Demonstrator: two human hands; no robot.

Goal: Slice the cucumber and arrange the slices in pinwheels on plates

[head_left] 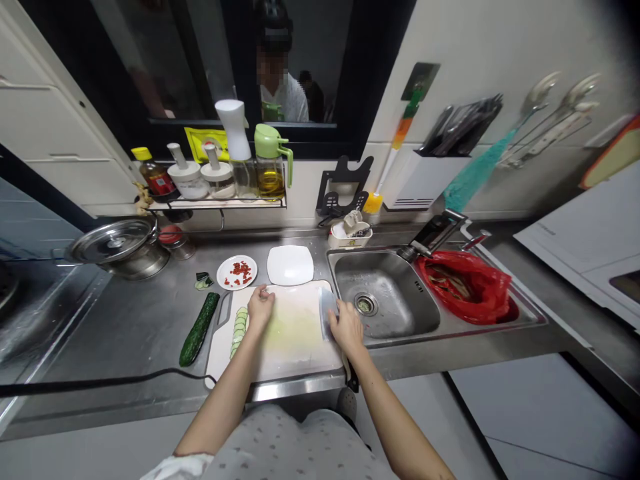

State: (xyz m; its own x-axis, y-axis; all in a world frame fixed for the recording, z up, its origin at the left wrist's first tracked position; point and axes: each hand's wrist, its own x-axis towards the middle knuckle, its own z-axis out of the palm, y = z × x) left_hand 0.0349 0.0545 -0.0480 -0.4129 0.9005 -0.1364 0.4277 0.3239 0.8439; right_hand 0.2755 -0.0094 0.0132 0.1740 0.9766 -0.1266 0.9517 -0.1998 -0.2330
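Observation:
A white cutting board (295,357) lies on the counter in front of me. Over its left half is my left hand (261,308), with fingers curled together; anything between them is hidden. Beside that hand a row of pale green cucumber slices (239,327) runs along the board. My right hand (349,328) is at the board's right edge, its fingers closed on a wide-bladed kitchen knife (326,313). A dark handle end (353,381) shows below my right wrist. Left of the board rests a dark green cucumber (200,331).
Behind the board stand a plate with chopped red pieces (223,272) and a white square plate (290,265). The sink (395,293) is to the right, with a red bag (470,300) beyond. A lidded pot (135,257) and a black cable (100,385) are at left.

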